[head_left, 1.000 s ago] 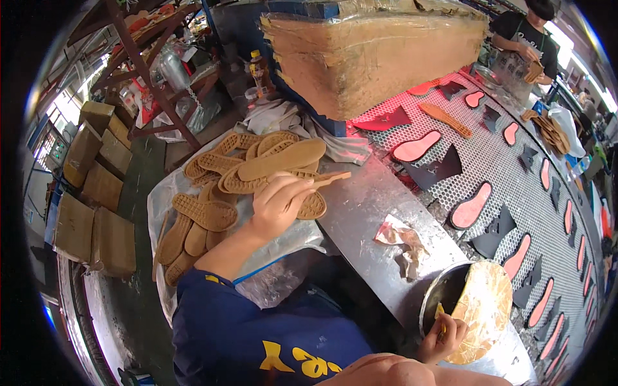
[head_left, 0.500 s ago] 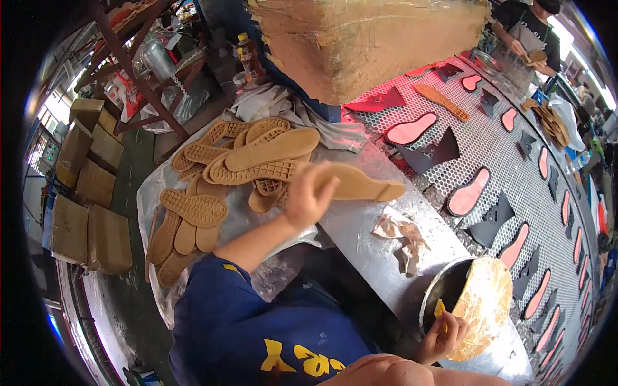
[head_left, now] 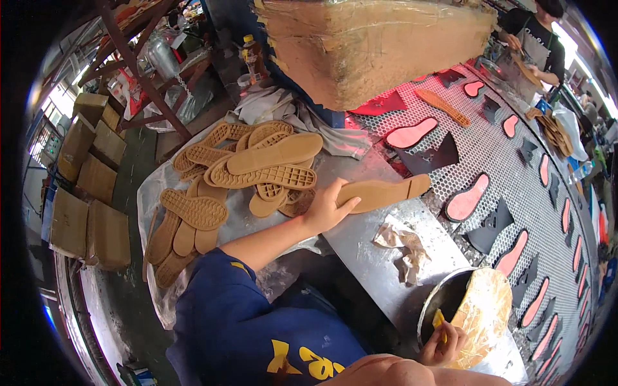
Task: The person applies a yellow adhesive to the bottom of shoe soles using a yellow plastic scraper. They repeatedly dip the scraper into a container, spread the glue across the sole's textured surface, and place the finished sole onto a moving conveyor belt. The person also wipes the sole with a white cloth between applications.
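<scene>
"Why is everything lying spread out on that mesh belt (head_left: 523, 193)?"

"Perhaps for spacing: pink sole-shaped pieces (head_left: 467, 198) and dark cut pieces (head_left: 492, 226) are lying apart, so none is covering another. The metal bench (head_left: 360, 241) is running alongside, giving a surface within reach. On the left, the pile of soles (head_left: 273, 154) is resting on plastic sheeting (head_left: 151, 206), likely to keep it together."

"And the hands?"

"The left hand (head_left: 329, 211) is gripping one end of a tan sole (head_left: 381, 195) above the bench — thumb on the near side, probably leaving the smooth face clear. I'm not able to tell whether it's touching the metal. The right hand (head_left: 444, 344) is closing its fingers around a yellow tool (head_left: 438, 318) at the pot (head_left: 443, 296), whose opening a wrapped cover (head_left: 487, 309) is partly hiding."

"Counts?"

"One belt, one bench. More than ten pink pieces are showing; the rim is blurring the rest. The pile is showing at least ten soles — overlaps are hiding others. One pot, one cover, one held sole, one crumpled paper (head_left: 404, 244), one yellow tool."
</scene>
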`<act>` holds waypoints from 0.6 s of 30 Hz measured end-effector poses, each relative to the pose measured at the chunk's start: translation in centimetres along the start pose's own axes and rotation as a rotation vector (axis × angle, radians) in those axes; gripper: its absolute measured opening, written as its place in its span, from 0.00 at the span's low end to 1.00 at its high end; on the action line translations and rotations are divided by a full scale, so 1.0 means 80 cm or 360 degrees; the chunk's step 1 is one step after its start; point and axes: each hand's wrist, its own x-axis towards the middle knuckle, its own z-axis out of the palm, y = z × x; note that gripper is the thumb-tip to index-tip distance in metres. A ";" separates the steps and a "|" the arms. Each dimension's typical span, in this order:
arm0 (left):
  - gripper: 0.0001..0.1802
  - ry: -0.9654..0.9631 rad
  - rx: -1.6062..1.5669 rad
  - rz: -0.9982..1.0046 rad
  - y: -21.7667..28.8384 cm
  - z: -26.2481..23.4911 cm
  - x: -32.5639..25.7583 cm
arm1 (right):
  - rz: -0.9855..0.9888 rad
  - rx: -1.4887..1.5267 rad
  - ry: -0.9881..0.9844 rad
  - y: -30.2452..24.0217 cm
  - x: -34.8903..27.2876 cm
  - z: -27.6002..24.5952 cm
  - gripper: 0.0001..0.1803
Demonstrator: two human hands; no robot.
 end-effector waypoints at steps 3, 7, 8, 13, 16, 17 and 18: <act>0.17 -0.0039 0.0043 0.0044 0.005 -0.004 0.001 | 0.0082 0.0046 -0.0031 -0.009 0.002 -0.003 0.09; 0.17 -0.0013 0.0117 0.0173 -0.003 -0.003 0.001 | 0.0238 0.0110 -0.0036 -0.010 -0.004 -0.004 0.10; 0.17 -0.0004 0.0108 0.0180 -0.003 -0.003 0.000 | 0.0236 0.0093 -0.0029 -0.010 -0.005 -0.004 0.10; 0.17 0.0004 0.0087 0.0156 -0.002 -0.004 0.001 | 0.0157 0.0013 -0.0044 -0.011 -0.001 -0.002 0.10; 0.17 -0.0027 0.0101 0.0157 -0.001 -0.006 0.000 | 0.0148 0.0033 -0.0037 -0.014 -0.001 -0.003 0.09; 0.17 -0.0034 0.0106 0.0153 -0.001 -0.006 -0.001 | 0.0134 0.0044 -0.0034 -0.012 -0.002 -0.003 0.09; 0.17 -0.0041 0.0111 0.0149 -0.001 -0.007 -0.002 | 0.0118 0.0057 -0.0032 -0.010 -0.004 -0.002 0.09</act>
